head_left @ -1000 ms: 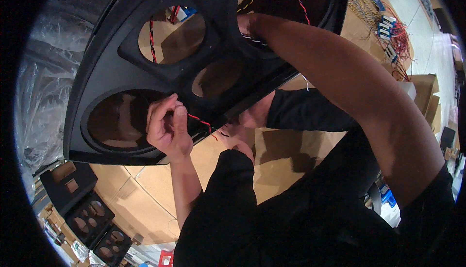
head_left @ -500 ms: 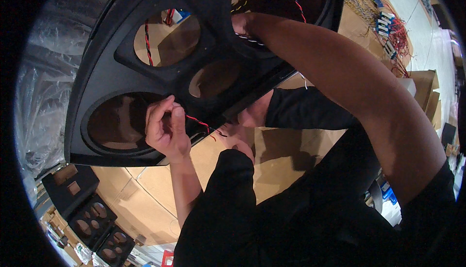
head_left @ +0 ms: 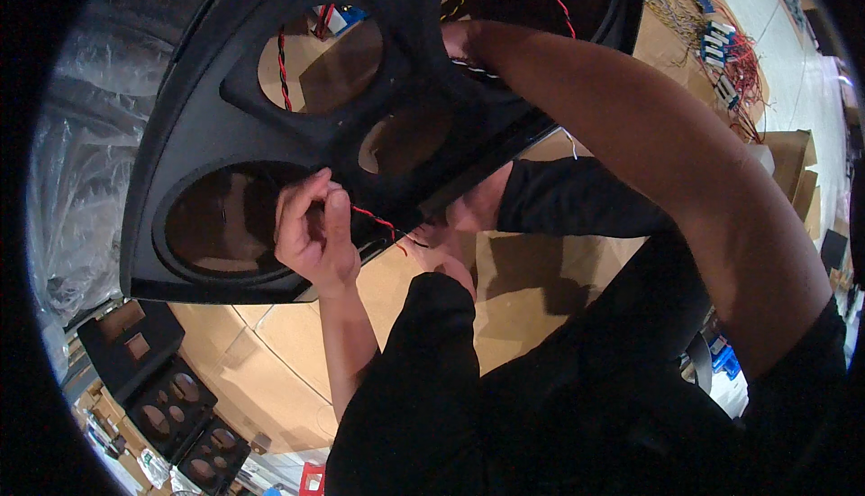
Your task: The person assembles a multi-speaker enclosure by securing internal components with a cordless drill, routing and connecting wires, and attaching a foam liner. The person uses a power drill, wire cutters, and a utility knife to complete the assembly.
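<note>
A black speaker cabinet (head_left: pixel 203 131) with several round openings leans in front of me, tilted. My left hand (head_left: pixel 315 230) is at the rim of its lower left opening, thumb and fingers pinched on a twisted red-and-black wire (head_left: pixel 374 217). The wire's loose end hangs to the right, past the cabinet's lower edge. My right hand (head_left: pixel 464 41) reaches into the large upper right opening; its fingers are hidden inside. Beside that hand runs a black-and-white twisted wire (head_left: pixel 475 68). Another red-and-black wire (head_left: pixel 283 68) shows through the upper left opening.
My bare feet (head_left: pixel 441 248) rest on cardboard (head_left: pixel 270 352) below the cabinet. Bundled wires with blue-and-white connectors (head_left: pixel 716 45) lie at the upper right. Clear plastic sheeting (head_left: pixel 90 163) hangs at the left. More black cabinets (head_left: pixel 171 406) stand at the lower left.
The cabinet has shifted slightly right and up in view, and my left hand has moved a little with it. Its pinch on the wire is the same. My right hand is still inside the opening.
</note>
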`<move>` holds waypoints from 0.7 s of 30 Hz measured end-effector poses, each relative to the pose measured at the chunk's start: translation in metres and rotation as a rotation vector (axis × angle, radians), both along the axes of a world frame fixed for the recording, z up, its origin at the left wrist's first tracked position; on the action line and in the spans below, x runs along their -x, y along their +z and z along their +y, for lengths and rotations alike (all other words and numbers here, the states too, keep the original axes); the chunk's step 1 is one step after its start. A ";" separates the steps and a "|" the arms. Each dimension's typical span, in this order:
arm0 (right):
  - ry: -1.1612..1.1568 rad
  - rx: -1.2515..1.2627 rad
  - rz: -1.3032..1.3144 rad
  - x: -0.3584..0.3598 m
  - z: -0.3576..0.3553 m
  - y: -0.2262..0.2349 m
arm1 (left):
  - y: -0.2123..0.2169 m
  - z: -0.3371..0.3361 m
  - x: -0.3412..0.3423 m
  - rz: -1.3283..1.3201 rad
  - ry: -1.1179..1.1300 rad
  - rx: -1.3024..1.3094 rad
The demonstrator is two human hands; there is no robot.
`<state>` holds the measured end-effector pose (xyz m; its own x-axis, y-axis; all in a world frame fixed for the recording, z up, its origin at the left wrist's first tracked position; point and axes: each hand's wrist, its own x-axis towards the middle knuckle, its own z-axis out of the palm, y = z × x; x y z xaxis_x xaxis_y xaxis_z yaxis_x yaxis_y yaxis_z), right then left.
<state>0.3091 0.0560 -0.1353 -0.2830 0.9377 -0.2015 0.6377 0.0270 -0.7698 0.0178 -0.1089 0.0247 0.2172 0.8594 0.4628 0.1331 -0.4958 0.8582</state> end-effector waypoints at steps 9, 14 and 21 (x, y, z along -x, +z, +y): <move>0.066 0.295 0.247 0.003 -0.011 0.036 | -0.003 0.003 -0.003 -0.020 0.040 -0.043; 0.034 0.508 0.428 -0.002 -0.013 0.032 | 0.000 0.002 -0.003 -0.012 0.026 -0.024; -0.081 0.603 0.363 -0.050 -0.044 0.047 | 0.005 0.002 -0.005 0.012 0.019 -0.010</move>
